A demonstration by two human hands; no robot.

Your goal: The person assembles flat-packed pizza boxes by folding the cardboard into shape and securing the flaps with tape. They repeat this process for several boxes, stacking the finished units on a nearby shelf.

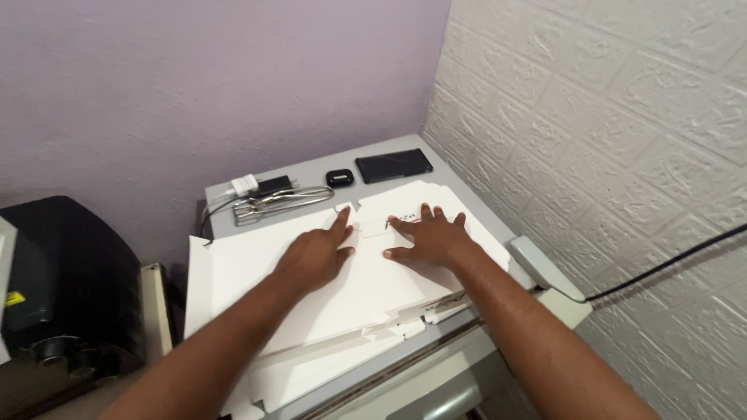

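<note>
A flat white carton blank (311, 288) lies before a dark-screened phone (393, 165).

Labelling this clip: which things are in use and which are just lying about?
In use:
- left hand, flat on the white cardboard sheet
- right hand, fingers spread on the same sheet
- small tab between the hands
- grey machine top under the sheet

Lying about:
- black phone
- small black case
- charger plug
- metal tool
- black machine at left
</note>
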